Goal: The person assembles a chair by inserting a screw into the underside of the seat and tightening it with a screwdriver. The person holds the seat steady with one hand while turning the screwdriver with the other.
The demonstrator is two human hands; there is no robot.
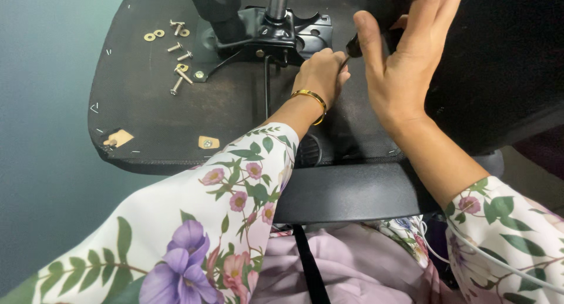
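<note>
An upturned black chair seat lies in front of me with a black metal mechanism plate fixed to its underside. My left hand, with a gold bangle on the wrist, is closed at the plate's right edge around a thin rod with a black knob. My right hand is spread flat beside it, fingers pointing up against a black chair part. Its thumb touches the knob. What the rod's lower end meets is hidden by my left fingers.
Loose screws and washers lie on the seat's left part. A metal column rises from the plate. Two tan tags sit near the seat's front edge. A black padded bar crosses just above my lap.
</note>
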